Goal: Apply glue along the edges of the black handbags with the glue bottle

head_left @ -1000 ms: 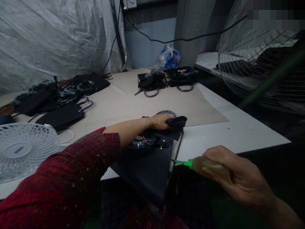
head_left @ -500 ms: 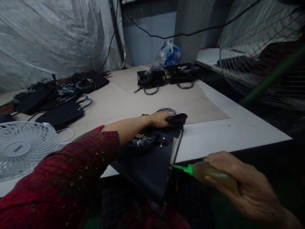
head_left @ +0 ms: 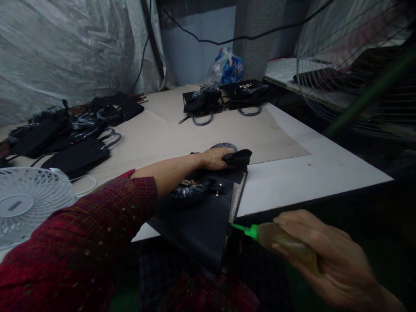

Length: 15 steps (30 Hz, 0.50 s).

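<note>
A black leather handbag (head_left: 198, 225) lies at the table's front edge, its lower part jutting over the edge toward me. My left hand (head_left: 216, 159) is closed on the black fabric at the bag's far end; the fingertips are partly hidden. A light strip with whitish marks runs along the bag's right side. In my right hand (head_left: 325, 255) is a glue bottle (head_left: 287, 243), a squeeze bottle with amber contents and a green nozzle. The nozzle tip meets or nearly meets the lower end of that strip. Plastic-wrapped handles (head_left: 186, 190) and gold-coloured fittings lie on the bag.
More black bags (head_left: 203, 102) lie at the back of the table, and a pile of them (head_left: 81, 130) is at the left. A white fan (head_left: 29, 206) stands front left. A large wire-caged fan (head_left: 351, 95) is at right. A plastic bag (head_left: 227, 67) sits behind.
The view has shifted slightly. My right hand and the glue bottle have moved a little toward me along the bag's edge. My left hand keeps its hold on the bag.
</note>
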Motion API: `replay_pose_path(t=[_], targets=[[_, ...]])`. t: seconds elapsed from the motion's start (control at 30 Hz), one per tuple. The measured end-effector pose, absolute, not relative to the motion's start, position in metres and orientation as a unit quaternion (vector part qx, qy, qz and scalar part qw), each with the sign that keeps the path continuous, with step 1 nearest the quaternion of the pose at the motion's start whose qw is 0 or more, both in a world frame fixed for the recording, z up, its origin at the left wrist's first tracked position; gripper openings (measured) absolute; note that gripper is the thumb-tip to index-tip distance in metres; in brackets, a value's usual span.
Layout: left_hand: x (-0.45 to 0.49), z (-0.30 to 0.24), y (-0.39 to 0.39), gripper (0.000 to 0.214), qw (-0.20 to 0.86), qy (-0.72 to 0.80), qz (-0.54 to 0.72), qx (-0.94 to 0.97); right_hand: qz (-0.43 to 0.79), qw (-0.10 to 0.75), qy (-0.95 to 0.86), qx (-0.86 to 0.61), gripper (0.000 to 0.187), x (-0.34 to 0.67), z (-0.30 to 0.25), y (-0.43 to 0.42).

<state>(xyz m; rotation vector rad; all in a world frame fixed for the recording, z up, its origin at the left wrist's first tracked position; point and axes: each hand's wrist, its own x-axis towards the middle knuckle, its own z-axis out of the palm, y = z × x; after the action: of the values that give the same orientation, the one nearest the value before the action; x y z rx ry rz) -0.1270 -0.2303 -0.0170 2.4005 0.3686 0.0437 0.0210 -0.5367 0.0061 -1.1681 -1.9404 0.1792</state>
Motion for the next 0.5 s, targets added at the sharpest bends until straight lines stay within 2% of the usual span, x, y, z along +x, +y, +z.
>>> replay_pose_path(t=[0.17, 0.5], targets=[[-0.1278, -0.0154, -0.2311, 0.019, 0.347, 0.137, 0.019, 0.927, 0.092, 0.417, -0.773, -0.469, 0.021, 0.0195, 0.005, -0.5407], [-0.1286, -0.0108, -0.2325, 0.02, 0.353, 0.142, 0.008, 0.925, 0.048, 0.435, -0.748, -0.499, 0.022, 0.0203, 0.0033, -0.5418]])
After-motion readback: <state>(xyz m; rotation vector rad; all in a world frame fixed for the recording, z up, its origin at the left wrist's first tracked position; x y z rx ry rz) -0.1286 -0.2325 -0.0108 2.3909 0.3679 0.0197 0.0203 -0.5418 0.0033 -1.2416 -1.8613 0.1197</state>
